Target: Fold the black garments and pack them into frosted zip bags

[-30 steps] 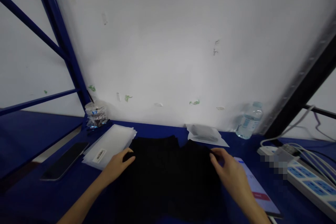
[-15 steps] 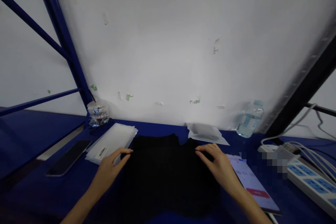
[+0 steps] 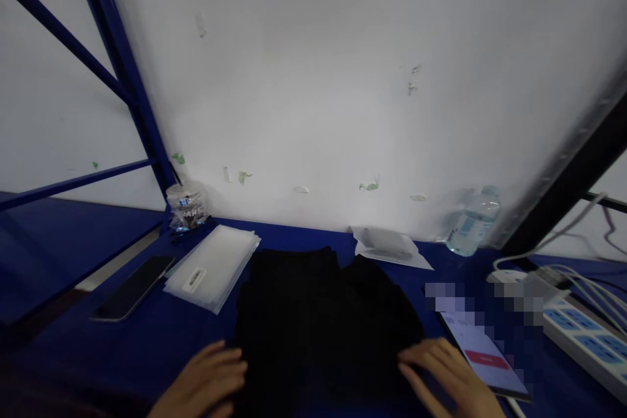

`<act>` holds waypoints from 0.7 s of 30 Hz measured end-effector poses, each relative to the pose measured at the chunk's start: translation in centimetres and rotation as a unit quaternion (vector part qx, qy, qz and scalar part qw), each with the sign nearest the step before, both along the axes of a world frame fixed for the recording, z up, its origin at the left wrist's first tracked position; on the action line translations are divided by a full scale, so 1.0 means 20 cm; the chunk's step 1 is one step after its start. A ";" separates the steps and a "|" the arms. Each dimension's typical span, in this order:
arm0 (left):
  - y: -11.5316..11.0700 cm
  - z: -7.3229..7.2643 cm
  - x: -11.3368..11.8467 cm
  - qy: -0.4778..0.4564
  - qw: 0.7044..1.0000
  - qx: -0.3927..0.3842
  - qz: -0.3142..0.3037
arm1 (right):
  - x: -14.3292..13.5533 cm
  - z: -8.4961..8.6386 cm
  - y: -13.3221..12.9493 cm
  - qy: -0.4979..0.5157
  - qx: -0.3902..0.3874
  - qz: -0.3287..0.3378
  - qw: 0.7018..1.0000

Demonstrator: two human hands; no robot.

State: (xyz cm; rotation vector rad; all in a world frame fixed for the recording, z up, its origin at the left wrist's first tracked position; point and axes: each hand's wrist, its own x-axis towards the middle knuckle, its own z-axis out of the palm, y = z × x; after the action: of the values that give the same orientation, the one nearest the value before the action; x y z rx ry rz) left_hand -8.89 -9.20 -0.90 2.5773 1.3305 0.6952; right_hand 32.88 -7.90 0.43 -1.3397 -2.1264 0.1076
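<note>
A black garment (image 3: pixel 313 320) lies spread on the blue table in front of me; its dark folds are hard to make out. My left hand (image 3: pixel 206 382) is at its lower left edge, fingers stretched out and holding nothing, the fingertips by the cloth. At the lower right edge, my right hand (image 3: pixel 448 375) has thumb and fingertips drawn close together on the cloth. The lower end of the garment is lost in shadow.
Left of the garment are a stack of clear plastic bags (image 3: pixel 215 264) with a barcode label, a dark phone (image 3: pixel 134 287) and a wrapped container (image 3: pixel 187 209). Behind lies a translucent packet (image 3: pixel 386 247). To the right are a bottle (image 3: pixel 473 222), a lit tablet (image 3: pixel 482 346) and a power strip (image 3: pixel 582 333).
Both hands have left the garment's upper part and come down toward me along its sides. My left hand has let go of the cloth and opened. The view has shifted slightly.
</note>
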 end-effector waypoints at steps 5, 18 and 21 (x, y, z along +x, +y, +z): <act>0.32 0.09 0.00 0.016 0.997 0.031 0.074 | -0.22 0.13 0.25 -0.005 -0.028 0.006 1.000; 0.82 0.20 0.07 -0.030 0.988 0.007 0.154 | -0.35 0.25 0.85 0.125 -0.140 0.014 0.982; 0.90 0.14 0.12 -0.007 0.979 0.030 0.204 | -0.30 0.24 0.85 0.128 -0.136 -0.002 0.982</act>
State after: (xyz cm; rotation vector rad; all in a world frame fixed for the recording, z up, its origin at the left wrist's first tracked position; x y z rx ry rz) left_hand -6.47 8.72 1.85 2.3542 1.8855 0.8205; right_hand 26.95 9.13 5.17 -1.3971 -1.9403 0.5564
